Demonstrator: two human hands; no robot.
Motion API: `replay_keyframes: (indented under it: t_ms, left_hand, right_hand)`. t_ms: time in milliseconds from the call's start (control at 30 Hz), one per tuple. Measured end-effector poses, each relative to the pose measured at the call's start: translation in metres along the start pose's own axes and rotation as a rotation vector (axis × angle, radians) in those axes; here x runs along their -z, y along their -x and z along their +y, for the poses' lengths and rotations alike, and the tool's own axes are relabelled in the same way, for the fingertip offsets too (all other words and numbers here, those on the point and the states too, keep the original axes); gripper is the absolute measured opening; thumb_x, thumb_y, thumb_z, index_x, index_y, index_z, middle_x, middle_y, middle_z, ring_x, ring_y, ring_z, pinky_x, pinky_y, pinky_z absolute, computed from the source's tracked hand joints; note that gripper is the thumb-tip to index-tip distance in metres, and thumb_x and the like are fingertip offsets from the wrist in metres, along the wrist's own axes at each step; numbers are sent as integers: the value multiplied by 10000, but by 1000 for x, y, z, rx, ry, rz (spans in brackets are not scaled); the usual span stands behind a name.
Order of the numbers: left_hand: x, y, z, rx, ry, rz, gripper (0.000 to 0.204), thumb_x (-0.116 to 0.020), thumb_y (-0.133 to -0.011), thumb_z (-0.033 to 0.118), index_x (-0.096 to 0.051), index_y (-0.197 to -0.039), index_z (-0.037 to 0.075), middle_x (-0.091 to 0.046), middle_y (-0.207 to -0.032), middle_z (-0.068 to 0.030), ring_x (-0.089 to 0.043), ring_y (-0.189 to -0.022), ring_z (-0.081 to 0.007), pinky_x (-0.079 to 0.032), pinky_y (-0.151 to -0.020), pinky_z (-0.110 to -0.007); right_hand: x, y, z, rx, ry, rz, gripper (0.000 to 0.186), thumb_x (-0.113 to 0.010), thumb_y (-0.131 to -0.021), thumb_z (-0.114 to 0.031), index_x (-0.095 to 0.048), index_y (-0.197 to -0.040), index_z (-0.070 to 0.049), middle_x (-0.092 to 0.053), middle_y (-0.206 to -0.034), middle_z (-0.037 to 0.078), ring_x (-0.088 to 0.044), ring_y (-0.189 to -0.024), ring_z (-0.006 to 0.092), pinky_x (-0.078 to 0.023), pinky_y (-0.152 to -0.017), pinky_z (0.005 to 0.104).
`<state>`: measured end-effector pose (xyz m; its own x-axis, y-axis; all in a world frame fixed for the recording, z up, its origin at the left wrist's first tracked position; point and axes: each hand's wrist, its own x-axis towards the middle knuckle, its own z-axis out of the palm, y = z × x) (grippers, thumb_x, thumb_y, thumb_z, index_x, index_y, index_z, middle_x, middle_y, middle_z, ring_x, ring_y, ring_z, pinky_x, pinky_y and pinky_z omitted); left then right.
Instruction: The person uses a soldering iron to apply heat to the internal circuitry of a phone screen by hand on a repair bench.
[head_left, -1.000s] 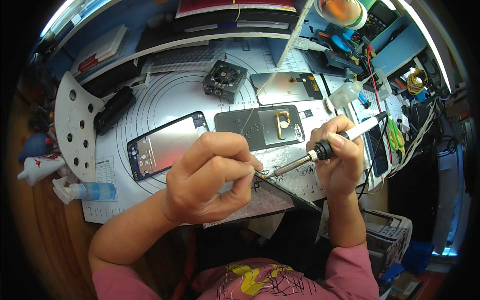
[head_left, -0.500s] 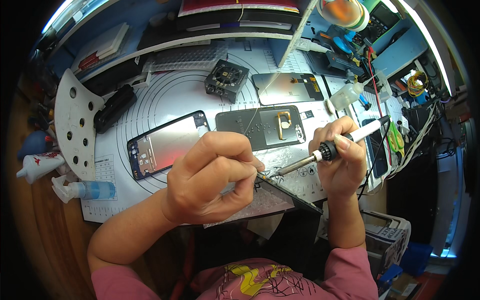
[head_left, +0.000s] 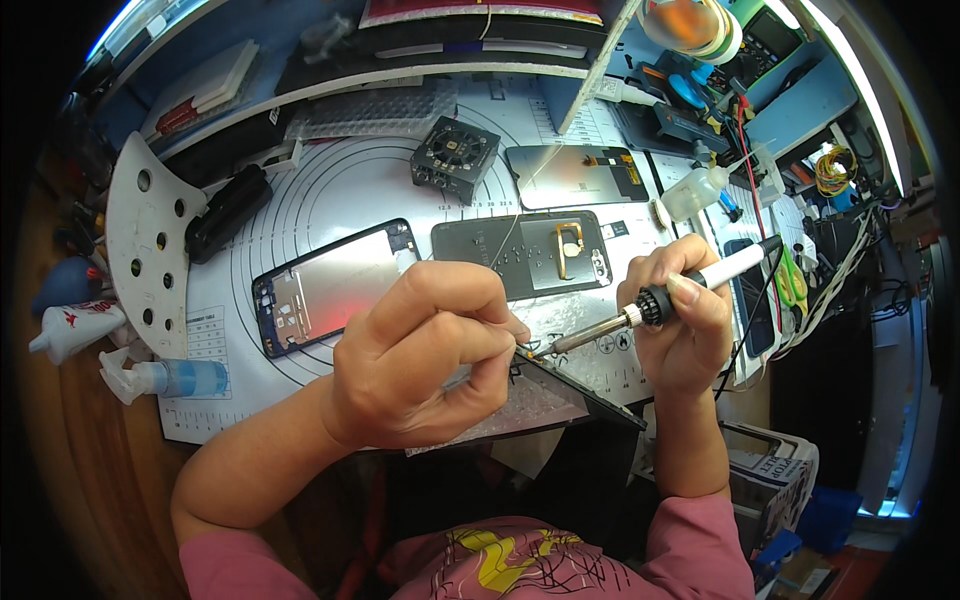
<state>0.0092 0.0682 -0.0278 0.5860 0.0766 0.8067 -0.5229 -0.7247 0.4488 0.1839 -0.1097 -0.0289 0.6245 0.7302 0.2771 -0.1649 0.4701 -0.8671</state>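
Both hands at work over a dark panel at the mat's near edge.

Right hand (head_left: 680, 325) is closed around a soldering iron (head_left: 655, 305), tip down on the panel (head_left: 560, 395). Left hand (head_left: 425, 350) is curled tight, pinching a thin tool (head_left: 462, 377) beside that tip. Farther up the mat (head_left: 330, 190) lie a phone frame (head_left: 330, 285), a grey plate (head_left: 525, 255) and a small fan (head_left: 455, 157).

Pink short sleeves, pink shirt with yellow print on chest; bare forearms
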Motion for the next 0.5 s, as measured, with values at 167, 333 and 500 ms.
replay_keyframes:
  t_ms: [167, 333, 500]
  left_hand:
    - [1, -1, 1, -5, -23, -10, 264, -678, -724, -164, -595, -903, 11, -566, -1004, -130, -718, -818, -196, -630, -661, -279]
    - [0, 0, 0, -6, -35, 9, 271, -678, -713, -163, -600, -901, 15, -574, -1000, -126, -714, -804, -195, -607, -656, -278]
    - [3, -1, 1, 1, -58, -16, 273, -677, -705, -160, -606, -902, 15, -576, -1002, -125, -710, -792, -193, -590, -655, -273]
  right_hand:
    - [1, 0, 1, -2, 4, -3, 184, -639, -860, -154, -538, -901, -6, -561, -697, 108, -415, -572, 91, -353, -561, 232]
    - [1, 0, 0, -1, -12, -23, 185, -639, -853, -150, -531, -899, -8, -555, -702, 105, -439, -605, 114, -358, -576, 250]
    - [1, 1, -3, 12, -11, -43, 204, -637, -824, -155, -516, -902, -10, -548, -705, 112, -471, -653, 157, -369, -603, 288]
